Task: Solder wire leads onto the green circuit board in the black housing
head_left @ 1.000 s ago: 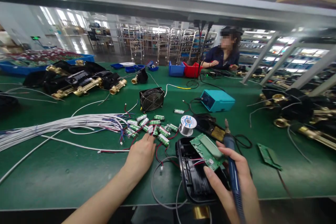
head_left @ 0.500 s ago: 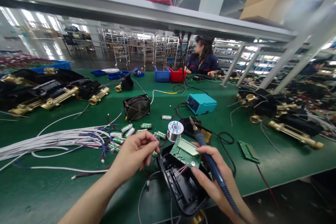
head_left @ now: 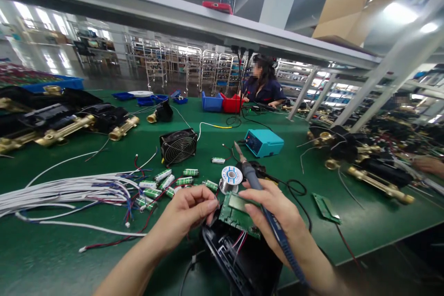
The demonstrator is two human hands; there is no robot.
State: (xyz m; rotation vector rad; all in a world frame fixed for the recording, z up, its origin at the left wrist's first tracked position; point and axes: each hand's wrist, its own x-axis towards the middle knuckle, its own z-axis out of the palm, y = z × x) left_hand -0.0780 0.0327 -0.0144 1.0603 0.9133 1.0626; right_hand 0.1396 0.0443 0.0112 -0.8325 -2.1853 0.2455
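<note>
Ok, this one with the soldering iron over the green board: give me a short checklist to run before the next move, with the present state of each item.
1. Iron gripped: ok. The right hand holds the soldering iron by its blue handle.
2. Tip clear of fingers and board: ok. The tip points up and away, above the solder spool.
3. Board supported: ok. The green circuit board sits on the black housing, right fingers at its edge.
4. Left hand's hold: cannot tell. The left hand is pinched at the board's left edge; what it pinches is too small to see.
5. Solder within reach: ok, spool just behind the board.
</note>
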